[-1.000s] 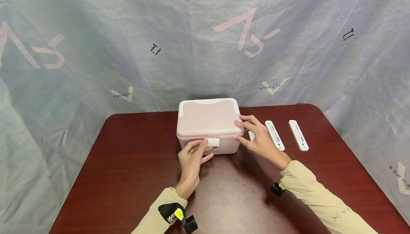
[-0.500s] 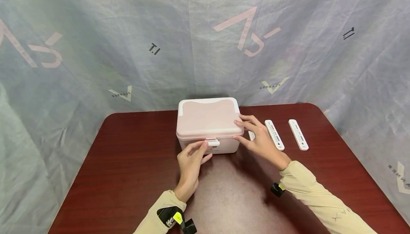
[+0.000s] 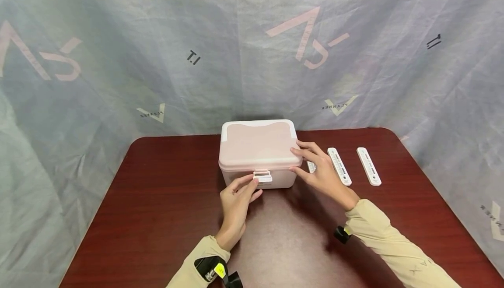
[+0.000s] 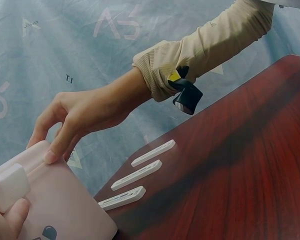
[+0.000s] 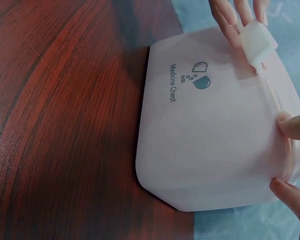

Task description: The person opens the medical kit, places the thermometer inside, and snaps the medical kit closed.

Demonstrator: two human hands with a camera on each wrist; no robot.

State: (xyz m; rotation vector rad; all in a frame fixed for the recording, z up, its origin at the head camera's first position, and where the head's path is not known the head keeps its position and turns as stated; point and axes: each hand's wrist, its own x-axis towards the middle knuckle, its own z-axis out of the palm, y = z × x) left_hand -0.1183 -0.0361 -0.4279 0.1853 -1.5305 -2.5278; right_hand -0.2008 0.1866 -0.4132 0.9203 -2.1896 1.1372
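A pale pink medicine chest (image 3: 257,145) with a white-edged lid stands at the back of the table, its lid down. The white latch (image 3: 263,178) on its front is swung outward. My left hand (image 3: 233,205) pinches that latch between thumb and fingers. Across from it, my right hand (image 3: 324,176) holds the right front corner of the lid, thumb at the front seam and fingers along the side. In the right wrist view, "Medicine Chest" print (image 5: 173,82) shows on the front, and the latch (image 5: 257,42) sticks out from the seam.
To the right of the chest lie white flat test-strip-like sticks: one (image 3: 339,166) in the middle, one (image 3: 369,166) farther right, and one (image 3: 311,166) partly behind the right hand. A grey printed cloth (image 3: 220,51) hangs behind the dark red table (image 3: 165,200).
The latch has swung outward and down from the chest's front, pulled by the left hand. The right hand stays on the lid corner.
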